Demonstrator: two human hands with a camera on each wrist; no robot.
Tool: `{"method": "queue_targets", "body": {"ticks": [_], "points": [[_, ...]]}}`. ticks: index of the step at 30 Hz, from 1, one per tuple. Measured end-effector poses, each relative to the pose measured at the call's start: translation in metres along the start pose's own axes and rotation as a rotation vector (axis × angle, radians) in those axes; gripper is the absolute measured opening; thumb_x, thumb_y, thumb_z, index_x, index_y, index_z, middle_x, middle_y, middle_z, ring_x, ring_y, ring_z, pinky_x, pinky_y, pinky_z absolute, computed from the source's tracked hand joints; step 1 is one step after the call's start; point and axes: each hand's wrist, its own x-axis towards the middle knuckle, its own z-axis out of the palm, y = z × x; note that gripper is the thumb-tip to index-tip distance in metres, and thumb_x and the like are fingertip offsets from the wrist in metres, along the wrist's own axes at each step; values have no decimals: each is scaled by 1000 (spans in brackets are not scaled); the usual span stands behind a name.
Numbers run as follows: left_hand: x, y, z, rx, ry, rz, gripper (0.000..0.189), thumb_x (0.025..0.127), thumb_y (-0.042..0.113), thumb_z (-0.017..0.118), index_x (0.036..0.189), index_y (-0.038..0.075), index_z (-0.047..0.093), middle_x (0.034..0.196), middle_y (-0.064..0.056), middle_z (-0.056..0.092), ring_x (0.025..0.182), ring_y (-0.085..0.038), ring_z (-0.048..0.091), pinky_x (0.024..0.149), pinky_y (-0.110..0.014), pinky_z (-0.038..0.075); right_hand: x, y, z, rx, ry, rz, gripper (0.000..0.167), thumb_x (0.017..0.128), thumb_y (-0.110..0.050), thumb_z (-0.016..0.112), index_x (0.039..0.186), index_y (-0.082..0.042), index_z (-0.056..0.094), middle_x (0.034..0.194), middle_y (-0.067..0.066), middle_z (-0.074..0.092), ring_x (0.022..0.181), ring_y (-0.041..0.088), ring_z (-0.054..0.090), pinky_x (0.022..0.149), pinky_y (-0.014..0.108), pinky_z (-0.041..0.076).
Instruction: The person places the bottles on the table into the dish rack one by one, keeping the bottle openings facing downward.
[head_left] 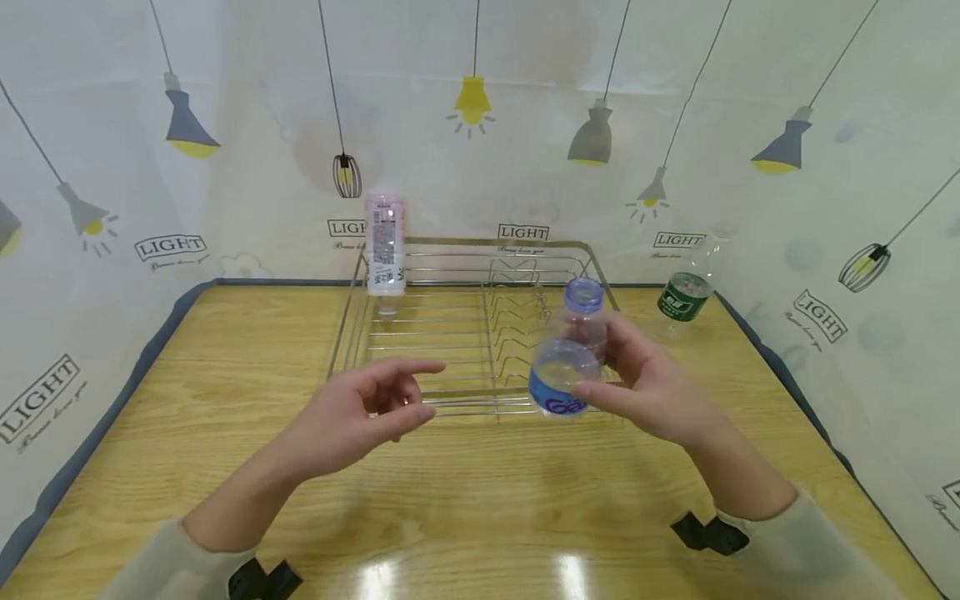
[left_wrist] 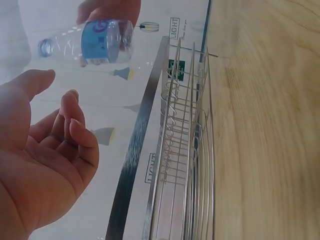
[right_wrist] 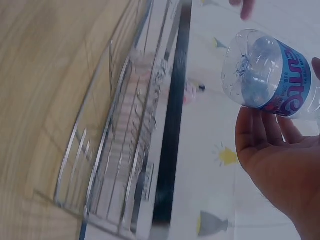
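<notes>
My right hand (head_left: 652,383) grips a clear plastic bottle (head_left: 564,367) with a blue label and a bluish neck, holding it over the front right part of a wire dish rack (head_left: 472,406). The bottle's neck points up and away in the head view. In the right wrist view its ribbed base (right_wrist: 237,67) shows, with the fingers (right_wrist: 260,130) against its side. My left hand (head_left: 367,417) holds nothing; it hovers near the rack's front left, index finger extended and the others loosely bent. The left wrist view shows the bottle (left_wrist: 102,42) beyond the left thumb (left_wrist: 37,82).
Upside down at the rack's back left is a pink and white bottle (head_left: 386,250). A clear bottle with a green label (head_left: 686,293) stands right of the rack, by the back of the wooden table (head_left: 465,500). Lamp-printed cloth (head_left: 525,167) encloses the table's back and sides.
</notes>
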Motion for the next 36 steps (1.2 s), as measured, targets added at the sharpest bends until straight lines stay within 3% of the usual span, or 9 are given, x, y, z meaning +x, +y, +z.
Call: {"method": "queue_targets", "body": {"ticks": [5, 10, 16, 26, 36], "points": [[13, 11, 8, -18, -5, 38, 51, 104, 24, 79, 152, 23, 65, 108, -3, 70, 80, -17, 63, 65, -27, 53, 10, 3, 27, 24, -58, -20, 54, 101, -3, 76, 147, -3, 47, 140, 11, 63, 119, 23, 66, 103, 30, 57], [25, 22, 17, -16, 9, 82, 61, 97, 22, 86, 154, 24, 63, 121, -3, 68, 89, -21, 67, 72, -29, 59, 17, 4, 46, 44, -89, -26, 54, 101, -12, 79, 146, -6, 51, 136, 12, 63, 118, 24, 66, 103, 33, 56], [34, 32, 22, -18, 11, 102, 58, 93, 22, 90, 145, 27, 67, 129, -3, 64, 96, -23, 67, 71, -28, 58, 20, 7, 59, 56, -106, -20, 53, 100, -10, 80, 145, -8, 53, 135, 12, 64, 117, 24, 66, 103, 33, 57], [36, 33, 22, -17, 34, 151, 50, 93, 18, 89, 140, 25, 71, 128, 1, 68, 98, -23, 66, 69, -28, 55, 22, 6, 64, 54, -123, 1, 57, 98, -9, 81, 147, -10, 51, 135, 11, 64, 121, 26, 65, 107, 35, 56], [29, 35, 11, -54, 73, 173, 55, 93, 14, 88, 143, 16, 66, 117, -5, 71, 96, -23, 66, 71, -29, 59, 17, 17, 56, 54, -88, 19, 74, 96, -8, 81, 160, -7, 43, 154, 15, 55, 137, 33, 58, 118, 36, 51]]}}
